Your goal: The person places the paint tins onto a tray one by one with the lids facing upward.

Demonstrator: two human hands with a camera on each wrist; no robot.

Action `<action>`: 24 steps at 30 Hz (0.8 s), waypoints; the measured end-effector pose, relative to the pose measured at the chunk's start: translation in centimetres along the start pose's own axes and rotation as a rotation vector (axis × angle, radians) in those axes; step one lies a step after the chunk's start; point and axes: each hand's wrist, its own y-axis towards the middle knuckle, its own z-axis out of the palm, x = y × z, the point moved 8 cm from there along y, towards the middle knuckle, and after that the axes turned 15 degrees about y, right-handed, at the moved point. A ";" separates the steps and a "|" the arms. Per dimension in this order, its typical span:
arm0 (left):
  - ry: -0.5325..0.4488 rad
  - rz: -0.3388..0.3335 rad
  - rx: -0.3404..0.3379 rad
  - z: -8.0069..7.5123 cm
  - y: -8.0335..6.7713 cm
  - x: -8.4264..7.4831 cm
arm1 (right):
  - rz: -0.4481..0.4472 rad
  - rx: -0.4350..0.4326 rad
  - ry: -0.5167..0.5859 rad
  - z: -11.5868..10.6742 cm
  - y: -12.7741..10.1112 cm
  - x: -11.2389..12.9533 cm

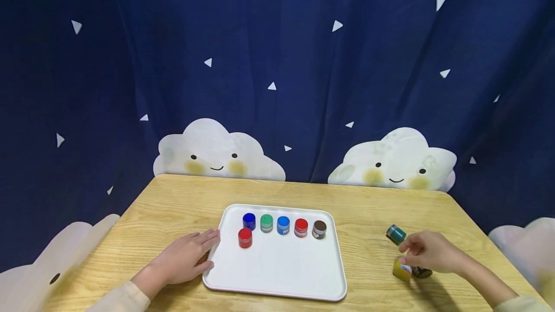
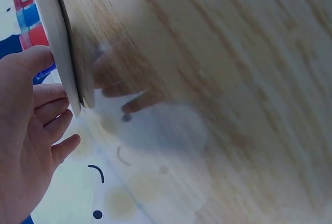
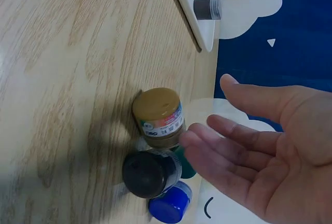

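Head view is showing a squat, cylindrical ochre jar with a printed label (image 1: 400, 271) resting on the pale wooden table (image 1: 368, 215), right of the white rectangular tray (image 1: 282, 268). In the right wrist view its rounded ochre end is pointing toward the top and its clear end toward the bottom, the long axis tilting slightly. Just beside it, a squat black jar (image 3: 142, 175) is pointing its round end lower left. A dark green cylindrical jar (image 1: 395, 235) is slanting from upper left to lower right in the head view; the right wrist view is mostly hiding it. A glossy blue jar (image 3: 170, 206) is showing partly behind the black one. The right hand (image 1: 433, 253) is holding nothing, fingers loosely extended; contact with the ochre jar is remaining unclear. The left hand (image 1: 184, 256), fingers outstretched, is touching the tray's left edge.
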 end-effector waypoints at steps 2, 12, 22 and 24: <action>-0.002 -0.001 0.004 0.0 0.0 0.0 | 0.033 0.004 -0.005 0.0 -0.1 -0.3; -0.011 -0.006 0.014 0.0 -0.1 0.0 | 0.020 -0.018 -0.042 0.3 0.3 -0.7; -0.011 -0.003 0.016 0.0 -0.1 0.0 | -0.025 0.012 -0.016 1.6 1.6 -0.5; -0.013 -0.001 0.018 0.1 -0.1 0.0 | -0.007 0.021 -0.001 1.8 1.9 -0.6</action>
